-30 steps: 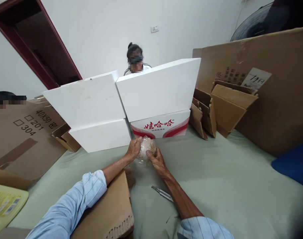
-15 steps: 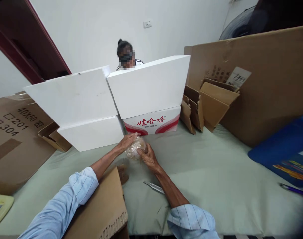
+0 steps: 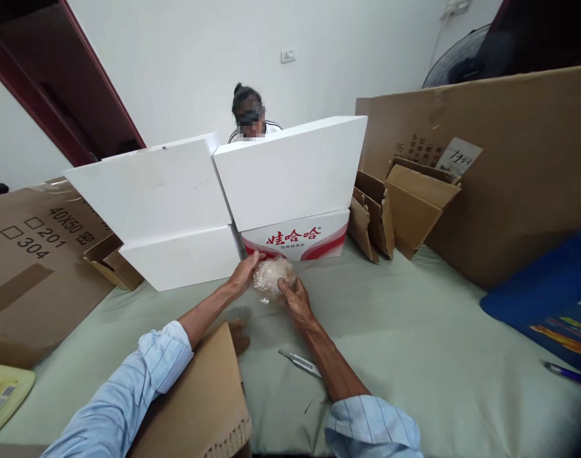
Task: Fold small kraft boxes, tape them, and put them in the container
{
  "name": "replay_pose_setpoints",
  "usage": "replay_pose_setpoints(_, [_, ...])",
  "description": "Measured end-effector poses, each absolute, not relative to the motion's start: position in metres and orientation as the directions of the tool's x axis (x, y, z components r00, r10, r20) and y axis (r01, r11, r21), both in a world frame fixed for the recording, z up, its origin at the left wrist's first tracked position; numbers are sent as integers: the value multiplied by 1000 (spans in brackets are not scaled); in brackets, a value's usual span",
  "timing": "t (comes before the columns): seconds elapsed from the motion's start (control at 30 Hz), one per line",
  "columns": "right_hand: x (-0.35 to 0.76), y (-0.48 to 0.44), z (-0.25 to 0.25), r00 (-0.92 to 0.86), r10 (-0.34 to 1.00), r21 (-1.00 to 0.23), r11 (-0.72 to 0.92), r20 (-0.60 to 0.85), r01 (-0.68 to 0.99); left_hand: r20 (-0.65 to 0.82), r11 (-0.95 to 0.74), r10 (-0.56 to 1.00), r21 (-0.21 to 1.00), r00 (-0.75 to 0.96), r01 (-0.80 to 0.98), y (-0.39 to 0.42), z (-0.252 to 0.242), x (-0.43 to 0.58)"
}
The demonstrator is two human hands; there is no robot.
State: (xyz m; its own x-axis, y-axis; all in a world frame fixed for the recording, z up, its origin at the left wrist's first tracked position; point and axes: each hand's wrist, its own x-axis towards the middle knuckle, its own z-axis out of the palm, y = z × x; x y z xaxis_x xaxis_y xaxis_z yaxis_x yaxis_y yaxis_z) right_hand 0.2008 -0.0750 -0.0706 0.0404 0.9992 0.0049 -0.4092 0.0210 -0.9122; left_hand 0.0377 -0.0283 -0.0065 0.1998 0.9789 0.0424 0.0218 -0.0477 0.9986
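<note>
Over the middle of the worktop [image 3: 414,331], one bag [image 3: 271,280] of clear film is held just in front of the white boxes [image 3: 290,175]. Something pale is contained in it, but what cannot be made out; nor can it be told whether the bag is lifted clear of the surface.

By the right grip [image 3: 298,301] the bag is held closely, with the thumb [image 3: 284,285] laid over its near face, so most of the control seems to be taken from that side. By the left grip [image 3: 245,273] its upper left edge is met; whether film is pinched there cannot be told, though steadying is probably served.

Four white boxes are counted, stacked as two pairs, so that a screen seems to be formed between the bag and one person [image 3: 249,114], by whom only head and shoulders are shown above it. Red print is borne by one box alone, the lower right. One large carton is set at each side, the left carton [image 3: 27,299] and the right carton [image 3: 510,165], perhaps to extend the screen.

One knife [image 3: 300,364] is laid flat, partly covered by the right forearm [image 3: 335,359], presumably for easy reach. Farther right, one blue jug [image 3: 543,299] and one pen [image 3: 569,374] are placed.
</note>
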Motion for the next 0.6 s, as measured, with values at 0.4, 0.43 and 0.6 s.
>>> replay_pose_setpoints(0.4, [201,-84,-66,-81,993,-834,-113,-82,-540,100,-117,984,987,149,112,-35,-19,37])
replay_pose_setpoints(0.43, [202,-82,-65,-59,995,-827,-99,-80,-553,105,-120,985,987,137,105,-35,-19,40])
replay_pose_setpoints(0.6, [199,-83,-67,-29,997,-838,-73,-67,-540,102,-119,989,980,108,162,-41,-23,50])
